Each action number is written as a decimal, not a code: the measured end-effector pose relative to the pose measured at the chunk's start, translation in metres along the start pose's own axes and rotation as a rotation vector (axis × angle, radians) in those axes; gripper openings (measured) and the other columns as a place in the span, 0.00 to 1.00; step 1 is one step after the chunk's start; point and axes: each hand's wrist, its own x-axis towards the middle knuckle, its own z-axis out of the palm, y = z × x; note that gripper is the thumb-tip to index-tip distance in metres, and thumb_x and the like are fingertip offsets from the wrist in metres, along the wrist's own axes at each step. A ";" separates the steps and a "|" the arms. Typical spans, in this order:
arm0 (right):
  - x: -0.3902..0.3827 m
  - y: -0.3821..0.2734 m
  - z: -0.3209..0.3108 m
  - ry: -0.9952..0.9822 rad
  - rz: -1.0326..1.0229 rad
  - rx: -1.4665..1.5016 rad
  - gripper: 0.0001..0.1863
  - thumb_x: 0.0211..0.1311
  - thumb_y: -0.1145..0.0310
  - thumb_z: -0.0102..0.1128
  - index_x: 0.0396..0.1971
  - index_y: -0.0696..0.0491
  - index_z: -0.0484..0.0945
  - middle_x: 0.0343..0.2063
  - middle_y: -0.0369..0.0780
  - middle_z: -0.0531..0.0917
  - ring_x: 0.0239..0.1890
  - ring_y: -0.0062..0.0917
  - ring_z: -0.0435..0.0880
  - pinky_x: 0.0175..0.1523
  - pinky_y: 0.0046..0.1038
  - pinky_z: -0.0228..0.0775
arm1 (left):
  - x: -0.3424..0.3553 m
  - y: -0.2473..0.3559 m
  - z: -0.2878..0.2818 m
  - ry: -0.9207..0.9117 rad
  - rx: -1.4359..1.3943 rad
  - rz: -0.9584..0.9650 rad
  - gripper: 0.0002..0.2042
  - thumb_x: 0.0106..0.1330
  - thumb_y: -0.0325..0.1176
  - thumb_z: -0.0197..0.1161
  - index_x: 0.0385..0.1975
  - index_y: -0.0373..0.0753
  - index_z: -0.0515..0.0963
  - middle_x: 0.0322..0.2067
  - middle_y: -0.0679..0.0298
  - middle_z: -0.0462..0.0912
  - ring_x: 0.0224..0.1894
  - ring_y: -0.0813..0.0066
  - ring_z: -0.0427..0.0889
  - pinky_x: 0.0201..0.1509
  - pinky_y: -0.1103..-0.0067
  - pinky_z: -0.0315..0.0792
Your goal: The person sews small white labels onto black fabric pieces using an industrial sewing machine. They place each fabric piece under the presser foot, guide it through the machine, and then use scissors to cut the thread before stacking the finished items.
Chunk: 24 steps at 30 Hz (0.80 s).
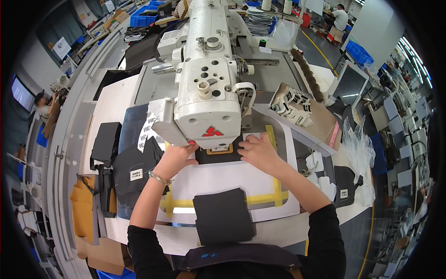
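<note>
A black fabric panel (211,157) lies flat under the head of a large white sewing machine (206,102). My left hand (176,160) rests at the panel's left edge, thumb apart from the fingers, some of which the machine hides. On the right side, my right hand (261,152) lies with its fingers spread on the panel's edge. Neither hand grips anything. Around the machine's foot sits a tan frame (219,149) on the panel. Beneath is a white sheet (223,179) with yellow tape strips (278,190). A stack of black pieces (223,216) lies closest to me.
On the right stands a cardboard tray (306,125) of small labels, with clear plastic bags (355,162) beside it. Black labelled pieces (139,167) and a black stack (107,144) are at left, near mustard-coloured material (83,209). A monitor (350,83) stands at far right.
</note>
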 end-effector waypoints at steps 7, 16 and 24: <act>-0.020 0.000 -0.009 -0.048 -0.019 -0.005 0.02 0.46 0.71 0.59 0.22 0.47 0.76 0.29 0.29 0.75 0.46 0.22 0.73 0.52 0.38 0.57 | 0.004 0.026 0.023 -0.034 0.170 0.210 0.15 0.53 0.37 0.68 0.40 0.41 0.82 0.42 0.67 0.83 0.46 0.73 0.80 0.53 0.72 0.70; -0.020 -0.006 0.010 0.156 -0.016 -0.073 0.06 0.47 0.69 0.59 0.29 0.46 0.76 0.33 0.28 0.78 0.43 0.21 0.75 0.48 0.35 0.59 | 0.005 0.052 0.058 0.409 0.203 0.103 0.08 0.53 0.28 0.61 0.33 0.37 0.79 0.33 0.63 0.84 0.38 0.71 0.83 0.44 0.74 0.73; -0.039 -0.040 -0.014 0.099 -0.124 -0.078 0.06 0.49 0.68 0.58 0.30 0.46 0.76 0.40 0.28 0.80 0.45 0.17 0.75 0.41 0.32 0.60 | -0.032 0.062 0.038 0.379 0.232 0.226 0.10 0.51 0.27 0.61 0.33 0.37 0.80 0.36 0.66 0.83 0.28 0.76 0.77 0.32 0.78 0.67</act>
